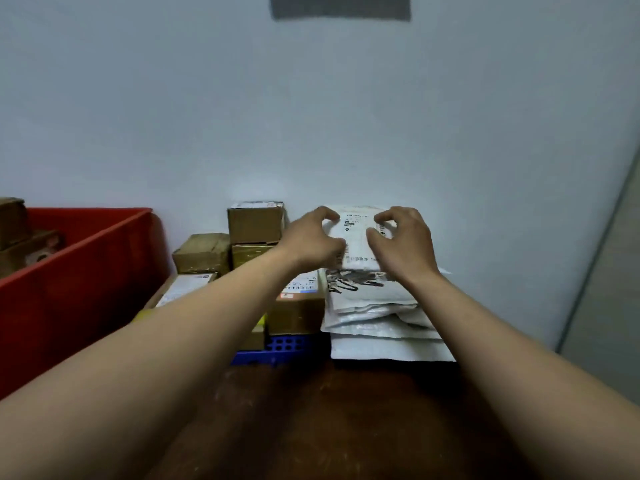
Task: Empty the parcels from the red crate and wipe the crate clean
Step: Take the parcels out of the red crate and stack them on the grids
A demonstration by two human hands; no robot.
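Observation:
The red crate (79, 271) stands at the left, with brown cardboard parcels (24, 237) inside at its far end. At centre right, a small white mailer parcel (358, 230) with a printed label lies on top of a stack of white mailer bags (374, 313). My left hand (313, 240) holds its left edge with curled fingers. My right hand (401, 240) holds its right edge the same way. Both forearms reach forward from the bottom of the view.
Several cardboard boxes (254, 225) are stacked against the pale wall between the crate and the mailers, on a blue perforated tray (284, 348). A dark brown surface (329, 417) lies in front. A grey panel edge (602, 271) runs up at the right.

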